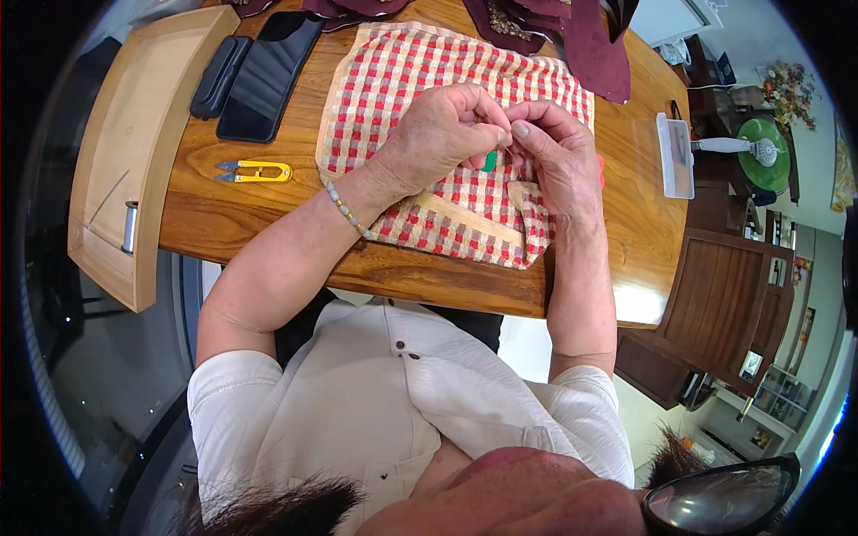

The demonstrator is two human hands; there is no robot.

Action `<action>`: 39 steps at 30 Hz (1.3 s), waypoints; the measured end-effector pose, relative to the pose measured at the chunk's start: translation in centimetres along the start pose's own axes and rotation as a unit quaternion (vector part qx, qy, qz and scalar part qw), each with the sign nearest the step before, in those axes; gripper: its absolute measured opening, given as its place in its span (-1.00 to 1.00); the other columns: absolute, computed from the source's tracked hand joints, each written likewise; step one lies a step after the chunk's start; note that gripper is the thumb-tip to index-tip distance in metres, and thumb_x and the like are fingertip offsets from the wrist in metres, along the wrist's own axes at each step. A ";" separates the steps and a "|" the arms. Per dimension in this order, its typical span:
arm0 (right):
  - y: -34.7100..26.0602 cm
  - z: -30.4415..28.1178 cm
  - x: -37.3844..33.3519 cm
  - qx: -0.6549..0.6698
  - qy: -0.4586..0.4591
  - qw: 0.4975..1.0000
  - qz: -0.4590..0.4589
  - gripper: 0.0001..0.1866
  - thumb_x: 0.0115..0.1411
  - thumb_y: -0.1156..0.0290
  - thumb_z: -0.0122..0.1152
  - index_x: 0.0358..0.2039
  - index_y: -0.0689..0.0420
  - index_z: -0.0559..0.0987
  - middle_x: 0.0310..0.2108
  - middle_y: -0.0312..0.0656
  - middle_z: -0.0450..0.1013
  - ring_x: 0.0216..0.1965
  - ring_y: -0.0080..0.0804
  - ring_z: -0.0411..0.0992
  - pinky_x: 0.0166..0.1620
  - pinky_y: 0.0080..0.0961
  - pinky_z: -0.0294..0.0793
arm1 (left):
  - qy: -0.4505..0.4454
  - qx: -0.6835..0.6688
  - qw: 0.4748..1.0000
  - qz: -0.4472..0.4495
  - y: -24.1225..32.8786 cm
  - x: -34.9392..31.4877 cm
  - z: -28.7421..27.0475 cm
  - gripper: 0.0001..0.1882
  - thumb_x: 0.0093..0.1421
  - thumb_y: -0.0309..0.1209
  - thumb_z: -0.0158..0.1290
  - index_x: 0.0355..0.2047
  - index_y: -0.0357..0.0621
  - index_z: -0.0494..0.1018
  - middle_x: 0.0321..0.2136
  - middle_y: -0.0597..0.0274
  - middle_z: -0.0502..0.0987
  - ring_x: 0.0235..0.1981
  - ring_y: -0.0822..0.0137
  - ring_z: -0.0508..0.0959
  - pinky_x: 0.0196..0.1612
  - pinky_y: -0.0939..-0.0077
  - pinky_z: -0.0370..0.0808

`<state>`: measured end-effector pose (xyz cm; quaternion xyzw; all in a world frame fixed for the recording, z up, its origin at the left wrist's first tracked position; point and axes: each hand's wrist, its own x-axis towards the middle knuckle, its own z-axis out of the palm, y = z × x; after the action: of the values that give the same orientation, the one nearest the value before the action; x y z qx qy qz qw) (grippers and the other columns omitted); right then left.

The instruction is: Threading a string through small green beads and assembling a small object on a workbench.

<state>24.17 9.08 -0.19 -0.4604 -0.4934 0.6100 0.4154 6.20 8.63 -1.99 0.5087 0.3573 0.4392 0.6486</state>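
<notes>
My left hand (444, 138) and my right hand (561, 161) meet fingertip to fingertip above a red, cream and brown checked cloth (393, 80). Both are closed in a pinch, thumb against fingers. Whatever lies between the fingertips is too small to make out. A small green piece (489, 161) shows just under my left fingers; its kind is unclear. Close to my right wrist, the near corner of the cloth is folded, and a plain cream strip (469, 219) runs along that edge. A bit of red (601, 170) peeks out beside my right hand.
Yellow thread snips (255, 171) lie left of the cloth, near a black phone (270, 76) and a black case (221, 78). A wooden tray (147, 107) holds a thread spool (130, 227). Maroon fabric (594, 49) lies at the back; a clear plastic box (676, 156) sits right.
</notes>
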 end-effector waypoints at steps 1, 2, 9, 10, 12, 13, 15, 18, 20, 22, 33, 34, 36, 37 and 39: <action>0.1 -0.1 0.1 0.009 -0.009 1.000 -0.005 -0.86 0.17 0.50 0.18 -0.26 0.24 0.56 -0.47 -0.33 0.48 -0.48 -0.68 0.36 -0.41 -0.74 0.37 | 0.000 0.010 1.000 -0.001 0.1 0.0 0.0 -0.92 0.15 -0.49 0.09 -0.34 -0.21 0.47 -0.54 0.34 0.52 -0.61 0.65 0.45 -0.56 0.81 0.40; 0.2 -0.2 0.1 0.018 -0.019 1.000 -0.009 -0.87 0.17 0.50 0.19 -0.27 0.23 0.56 -0.47 -0.33 0.48 -0.48 -0.68 0.36 -0.42 -0.74 0.36 | 0.000 0.010 1.000 -0.001 0.1 0.0 0.0 -0.92 0.15 -0.49 0.09 -0.34 -0.21 0.47 -0.54 0.34 0.52 -0.61 0.65 0.45 -0.56 0.81 0.40; 0.3 0.1 0.0 -0.024 -0.023 0.999 -0.004 -0.91 0.23 0.46 0.12 -0.31 0.21 0.49 -0.50 -0.34 0.40 -0.50 -0.66 0.33 -0.44 -0.72 0.34 | -0.004 0.023 1.000 0.002 -0.2 0.1 -0.1 -0.92 0.17 -0.49 0.07 -0.33 -0.22 0.46 -0.56 0.34 0.52 -0.62 0.64 0.45 -0.57 0.81 0.41; 0.3 0.3 0.0 -0.041 -0.018 0.999 -0.010 -0.90 0.25 0.44 0.09 -0.32 0.21 0.47 -0.50 -0.33 0.39 -0.50 -0.65 0.33 -0.44 -0.71 0.34 | -0.001 0.027 1.000 0.006 -0.2 0.2 -0.1 -0.92 0.18 -0.49 0.07 -0.33 -0.22 0.46 -0.56 0.34 0.51 -0.62 0.64 0.45 -0.57 0.80 0.40; 0.2 0.4 0.0 -0.057 -0.015 0.998 -0.016 -0.89 0.27 0.43 0.06 -0.32 0.21 0.45 -0.50 -0.33 0.38 -0.51 -0.64 0.32 -0.43 -0.70 0.34 | -0.001 0.026 1.000 0.005 -0.2 0.2 -0.1 -0.92 0.18 -0.49 0.06 -0.32 -0.22 0.46 -0.57 0.35 0.51 -0.62 0.64 0.44 -0.58 0.80 0.40; 0.2 0.5 0.0 -0.047 -0.011 0.999 -0.012 -0.88 0.28 0.42 0.04 -0.32 0.21 0.45 -0.50 -0.32 0.38 -0.51 -0.63 0.33 -0.43 -0.69 0.35 | -0.002 0.026 1.000 0.004 -0.2 0.2 0.0 -0.92 0.19 -0.49 0.06 -0.32 -0.22 0.46 -0.58 0.35 0.50 -0.63 0.64 0.44 -0.58 0.80 0.40; 0.1 0.6 0.0 -0.037 -0.007 0.999 -0.008 -0.88 0.29 0.42 0.02 -0.32 0.21 0.44 -0.50 -0.31 0.39 -0.51 -0.63 0.33 -0.43 -0.69 0.35 | 0.000 0.031 1.000 0.005 -0.2 0.1 0.0 -0.92 0.19 -0.49 0.06 -0.32 -0.22 0.46 -0.59 0.36 0.49 -0.63 0.64 0.44 -0.58 0.80 0.40; 0.0 0.7 -0.1 -0.016 0.000 1.000 -0.011 -0.88 0.29 0.42 0.01 -0.30 0.21 0.43 -0.50 -0.31 0.39 -0.51 -0.62 0.33 -0.43 -0.69 0.35 | 0.002 0.035 0.999 0.005 -0.1 0.0 0.0 -0.92 0.19 -0.49 0.06 -0.32 -0.22 0.46 -0.60 0.37 0.48 -0.64 0.64 0.43 -0.58 0.81 0.39; 0.0 0.7 -0.1 -0.011 0.005 1.000 -0.021 -0.88 0.29 0.42 0.01 -0.29 0.21 0.43 -0.51 -0.31 0.39 -0.52 -0.61 0.33 -0.43 -0.69 0.35 | 0.003 0.034 0.999 0.003 0.0 0.0 0.0 -0.92 0.19 -0.48 0.06 -0.32 -0.22 0.46 -0.60 0.37 0.48 -0.64 0.64 0.43 -0.58 0.81 0.39; 0.0 0.6 0.0 -0.010 0.008 1.000 -0.018 -0.88 0.29 0.42 0.02 -0.29 0.21 0.43 -0.51 -0.31 0.39 -0.52 -0.62 0.33 -0.43 -0.69 0.35 | 0.002 0.036 0.999 0.002 0.0 0.1 0.0 -0.92 0.18 -0.48 0.06 -0.32 -0.22 0.46 -0.60 0.37 0.49 -0.64 0.64 0.43 -0.59 0.81 0.39; 0.1 0.2 0.1 -0.007 0.013 0.999 -0.031 -0.85 0.28 0.38 0.07 -0.27 0.21 0.44 -0.50 -0.31 0.39 -0.52 -0.62 0.33 -0.43 -0.70 0.36 | 0.007 0.022 1.000 0.003 -0.2 0.2 0.0 -0.93 0.16 -0.50 0.07 -0.34 -0.23 0.47 -0.60 0.37 0.49 -0.66 0.64 0.43 -0.61 0.80 0.38; 0.4 0.1 0.2 0.008 0.006 0.999 -0.038 -0.84 0.27 0.38 0.08 -0.26 0.22 0.45 -0.50 -0.31 0.39 -0.51 -0.62 0.33 -0.43 -0.70 0.36 | 0.010 0.024 1.000 0.001 -0.2 0.2 0.0 -0.93 0.16 -0.50 0.07 -0.34 -0.23 0.47 -0.59 0.37 0.50 -0.66 0.64 0.43 -0.60 0.80 0.38; 0.5 -0.1 0.3 0.022 0.000 0.999 -0.045 -0.83 0.27 0.38 0.09 -0.25 0.23 0.46 -0.49 -0.31 0.39 -0.51 -0.62 0.33 -0.42 -0.70 0.37 | 0.014 0.018 1.000 0.003 -0.4 0.2 0.0 -0.93 0.16 -0.50 0.07 -0.34 -0.23 0.47 -0.58 0.36 0.50 -0.65 0.64 0.44 -0.60 0.80 0.39; 0.4 -0.1 0.3 0.038 0.002 0.998 -0.049 -0.82 0.27 0.39 0.09 -0.23 0.25 0.47 -0.49 -0.30 0.40 -0.50 -0.62 0.34 -0.43 -0.69 0.37 | 0.019 0.013 1.000 0.006 -0.4 0.2 0.0 -0.92 0.16 -0.50 0.08 -0.34 -0.23 0.47 -0.57 0.36 0.51 -0.65 0.64 0.44 -0.60 0.80 0.39; 0.4 -0.2 0.3 0.054 0.005 0.997 -0.053 -0.82 0.26 0.40 0.10 -0.22 0.26 0.48 -0.48 -0.30 0.40 -0.49 -0.62 0.34 -0.43 -0.69 0.38 | 0.021 0.016 1.000 0.002 -0.4 0.2 0.0 -0.92 0.16 -0.49 0.08 -0.34 -0.22 0.47 -0.57 0.36 0.51 -0.64 0.64 0.44 -0.60 0.80 0.39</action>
<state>24.24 9.38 -0.62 -0.4133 -0.4813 0.6105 0.4742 6.35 8.77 -2.36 0.5102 0.3764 0.4452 0.6323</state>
